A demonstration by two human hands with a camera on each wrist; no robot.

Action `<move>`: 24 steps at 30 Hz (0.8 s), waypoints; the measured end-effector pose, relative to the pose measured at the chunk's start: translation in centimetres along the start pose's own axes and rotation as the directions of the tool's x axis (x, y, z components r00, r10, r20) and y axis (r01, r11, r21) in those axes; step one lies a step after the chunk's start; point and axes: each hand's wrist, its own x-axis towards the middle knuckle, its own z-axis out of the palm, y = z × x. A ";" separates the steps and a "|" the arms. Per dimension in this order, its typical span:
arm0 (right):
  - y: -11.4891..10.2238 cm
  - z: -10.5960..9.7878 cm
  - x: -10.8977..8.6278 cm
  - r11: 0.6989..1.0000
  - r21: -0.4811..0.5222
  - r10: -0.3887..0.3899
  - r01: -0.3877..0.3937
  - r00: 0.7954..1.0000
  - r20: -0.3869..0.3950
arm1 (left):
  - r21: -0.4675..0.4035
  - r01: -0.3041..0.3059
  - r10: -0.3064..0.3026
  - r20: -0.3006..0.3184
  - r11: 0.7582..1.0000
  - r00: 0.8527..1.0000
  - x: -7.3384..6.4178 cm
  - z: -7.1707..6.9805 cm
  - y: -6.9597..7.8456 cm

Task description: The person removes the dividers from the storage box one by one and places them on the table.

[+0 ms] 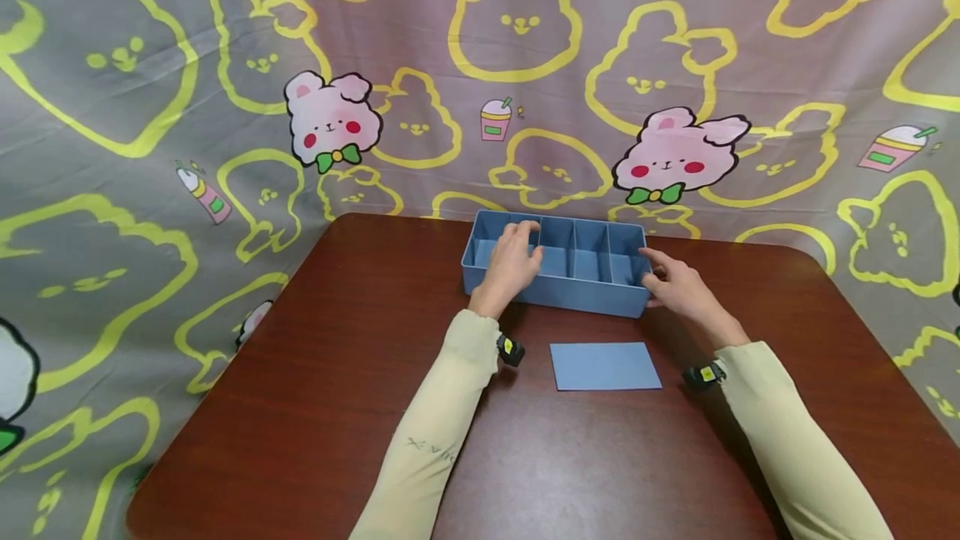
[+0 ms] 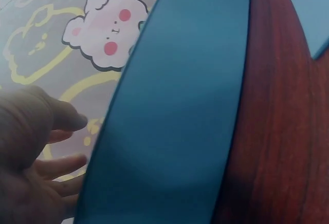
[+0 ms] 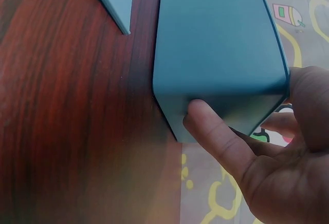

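A long blue storage box (image 1: 573, 294) with several open compartments stands on the table, its long side toward me. Above its left-middle compartments hovers my left hand (image 1: 512, 263), fingers loosely bent with nothing between them. In the left wrist view that hand (image 2: 41, 147) is apart from the box wall (image 2: 169, 100). My right hand (image 1: 678, 286) holds the box's right end. The right wrist view shows one finger (image 3: 216, 136) against the outside of the end wall, while the thumb lies at the rim, its tip hidden. Nearer to me, a flat blue rectangular panel (image 1: 606, 367) lies on the table.
The dark brown wooden table (image 1: 360, 373) has rounded far corners. Behind and left of it hangs a grey curtain (image 1: 420, 40) with yellow bear outlines and rabbit faces. Both wrists carry small dark camera straps (image 1: 512, 348).
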 end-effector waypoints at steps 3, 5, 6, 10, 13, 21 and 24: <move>0.1 -0.1 -0.1 1.000 -0.002 0.003 -0.003 1.000 0.002 | -0.017 0.011 -0.012 -0.014 1.000 1.000 0.0 0.4 -0.1; 0.1 -0.1 -0.1 1.000 0.001 0.000 0.000 1.000 0.006 | -0.014 0.024 -0.025 -0.009 1.000 1.000 0.1 0.6 -0.1; 0.1 -0.1 -0.2 1.000 0.004 -0.002 0.002 1.000 0.009 | -0.009 0.033 -0.033 0.001 0.999 0.999 0.1 0.6 -0.1; 0.0 -0.2 -0.2 1.000 0.014 -0.002 0.002 1.000 0.013 | 0.032 0.063 -0.065 0.053 0.997 0.996 0.1 0.7 0.0; -0.1 -0.3 -0.3 1.000 0.016 -0.002 0.001 1.000 0.012 | 0.061 0.075 -0.079 0.073 0.995 0.994 0.1 0.7 0.1; 0.1 -0.2 -0.2 1.000 0.009 -0.004 0.004 1.000 0.006 | 0.200 0.057 -0.072 0.071 0.978 0.995 0.0 1.1 0.2; 0.1 -0.2 -0.1 1.000 0.011 -0.007 0.007 1.000 0.008 | 0.234 0.071 -0.094 0.085 0.970 0.992 0.0 1.2 0.3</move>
